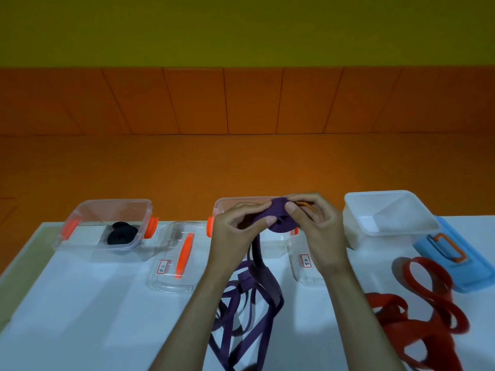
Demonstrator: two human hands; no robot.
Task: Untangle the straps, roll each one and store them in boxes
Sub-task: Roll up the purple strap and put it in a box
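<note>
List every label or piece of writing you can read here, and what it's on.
Left label, on the clear lid with the orange handle: red-bordered, handwritten marks, too small and blurred to read.
Right label, on the middle clear lid: red-bordered, handwritten, also unreadable.
No writing shows on the blue lid or anywhere else.

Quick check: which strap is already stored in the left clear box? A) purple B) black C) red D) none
B: a rolled black strap lies inside the left clear box, while the purple strap is held by the left hand and right hand, and the red strap lies loose on the table.
</note>
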